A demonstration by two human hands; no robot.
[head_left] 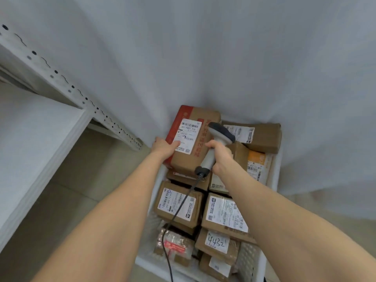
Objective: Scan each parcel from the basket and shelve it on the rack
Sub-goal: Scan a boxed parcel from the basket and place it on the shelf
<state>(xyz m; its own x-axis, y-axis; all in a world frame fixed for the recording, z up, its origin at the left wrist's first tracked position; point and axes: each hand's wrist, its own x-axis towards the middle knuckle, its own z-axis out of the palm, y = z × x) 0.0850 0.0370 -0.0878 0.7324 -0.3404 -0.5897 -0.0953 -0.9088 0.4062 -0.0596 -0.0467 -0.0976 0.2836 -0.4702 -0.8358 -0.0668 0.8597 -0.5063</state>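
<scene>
A brown cardboard parcel with a red edge [200, 119] is tilted up over the far end of the white basket [249, 259]. My left hand [164, 146] grips its left side, thumb on the white shipping label [188, 135]. My right hand [220, 157] holds the grey barcode scanner [220, 133] by its handle, with the scanner head pointing at the parcel just right of the label. The scanner's black cable [179, 208] trails down across the basket. Several more brown parcels lie in the basket, one marked 4432 [216, 242].
A white metal rack [40, 139] stands at the left, with a perforated upright [114, 123] and a bare shelf board. A white cloth backdrop [223, 58] hangs behind the basket. Beige tiled floor [85, 180] lies between rack and basket.
</scene>
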